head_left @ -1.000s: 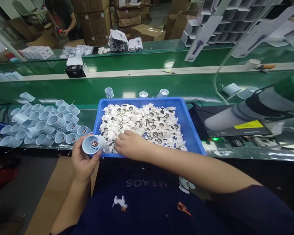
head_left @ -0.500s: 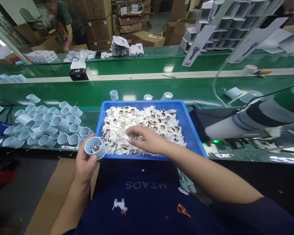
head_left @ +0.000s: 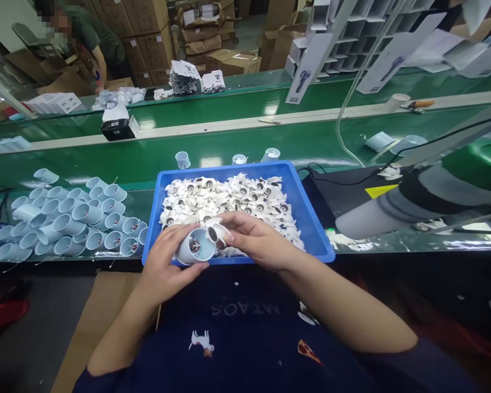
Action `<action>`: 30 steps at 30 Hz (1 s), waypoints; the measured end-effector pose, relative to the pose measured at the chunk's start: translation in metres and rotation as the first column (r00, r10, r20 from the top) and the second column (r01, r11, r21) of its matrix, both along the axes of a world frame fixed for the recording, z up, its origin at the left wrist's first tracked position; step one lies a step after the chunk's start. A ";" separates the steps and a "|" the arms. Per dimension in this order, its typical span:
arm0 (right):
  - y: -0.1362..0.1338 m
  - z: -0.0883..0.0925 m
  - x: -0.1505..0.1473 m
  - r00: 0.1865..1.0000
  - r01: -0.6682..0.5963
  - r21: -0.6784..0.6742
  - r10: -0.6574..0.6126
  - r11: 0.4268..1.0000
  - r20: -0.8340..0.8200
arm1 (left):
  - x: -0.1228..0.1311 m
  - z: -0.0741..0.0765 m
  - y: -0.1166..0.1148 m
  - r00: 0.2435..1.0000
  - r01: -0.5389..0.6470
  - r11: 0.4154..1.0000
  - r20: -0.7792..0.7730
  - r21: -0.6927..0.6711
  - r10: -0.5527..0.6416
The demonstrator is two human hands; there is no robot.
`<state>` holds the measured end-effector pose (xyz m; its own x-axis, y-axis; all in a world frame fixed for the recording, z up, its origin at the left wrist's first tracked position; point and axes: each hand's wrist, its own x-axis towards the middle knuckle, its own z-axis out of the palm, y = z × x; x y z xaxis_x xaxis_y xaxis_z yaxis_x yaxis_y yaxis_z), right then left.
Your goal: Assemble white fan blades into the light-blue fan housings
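Observation:
My left hand is wrapped round a light blue plastic cup-shaped housing, whose open end faces right and shows a small motor part with wires inside. Between the fingers of my right hand is a white fan impeller with a dark round hub. The impeller is held right at the mouth of the housing; whether the two touch I cannot tell. Below and behind both hands stands a blue tray full of white impellers, part of them hidden by my hands.
Many similar blue housings lie piled on the bench at left. Three more stand behind the tray, one a housing. A grey cylinder with a green top leans in at right. Across the green belt, a person bends near cartons.
My right hand has come up from the pile with an impeller and moved to the housing's mouth. My left hand has brought the housing rightward over the tray's front edge. The view has shifted slightly.

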<state>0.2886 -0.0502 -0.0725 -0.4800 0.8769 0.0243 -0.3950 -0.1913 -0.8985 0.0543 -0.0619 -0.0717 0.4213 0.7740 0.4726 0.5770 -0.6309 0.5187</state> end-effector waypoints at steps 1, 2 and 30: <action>-0.001 0.003 0.002 0.999 0.006 0.055 -0.007 0.998 0.032 | 0.002 0.001 0.000 1.000 -0.006 1.000 -0.009 0.015 0.006; -0.002 0.007 0.004 0.995 0.015 0.144 -0.030 0.990 0.100 | 0.003 0.002 -0.001 1.000 -0.015 0.999 -0.019 0.032 0.016; -0.061 -0.030 0.123 0.495 0.557 0.621 -0.821 0.551 0.284 | 0.080 0.031 0.203 0.956 -0.035 0.995 -0.287 0.096 0.061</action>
